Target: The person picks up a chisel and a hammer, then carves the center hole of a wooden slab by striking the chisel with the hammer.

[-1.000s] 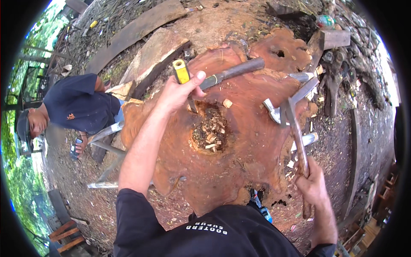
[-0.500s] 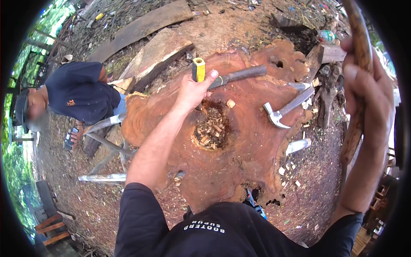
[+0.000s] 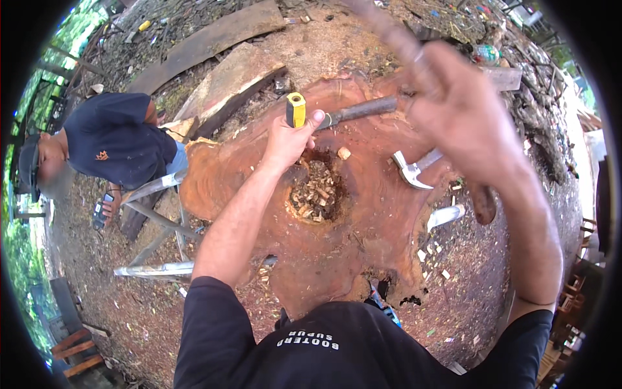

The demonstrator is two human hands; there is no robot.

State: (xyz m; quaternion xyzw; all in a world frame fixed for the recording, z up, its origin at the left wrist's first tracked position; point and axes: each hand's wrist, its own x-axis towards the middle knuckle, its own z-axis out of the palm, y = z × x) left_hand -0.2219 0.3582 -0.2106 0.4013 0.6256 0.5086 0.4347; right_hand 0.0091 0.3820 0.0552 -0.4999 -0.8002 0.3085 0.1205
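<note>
My left hand [image 3: 285, 144] is closed around a chisel [image 3: 296, 111] with a yellow and black handle, held upright at the far edge of a hollow in a reddish wood slab [image 3: 376, 220]. Its blade is mostly hidden by the hand and the rim. Loose wood chips [image 3: 316, 194] fill the hollow. My right hand [image 3: 457, 107], smeared by motion, grips a thick wooden stick [image 3: 483, 206] raised over the slab's right side. A claw hammer [image 3: 409, 172] lies beneath that arm. Beyond my left hand rests a tool with a dark round handle [image 3: 366, 109].
At the left a person [image 3: 116, 136] in a dark shirt and cap holds a small dark device [image 3: 100, 211]. Metal legs [image 3: 162, 268] jut out beneath the slab's left side. Planks [image 3: 214, 45] lie on the ground beyond. Chips litter the ground at right.
My right hand has swung the wooden stick inward from the far right, to the left over the slab. My left hand still holds the chisel at the hollow.
</note>
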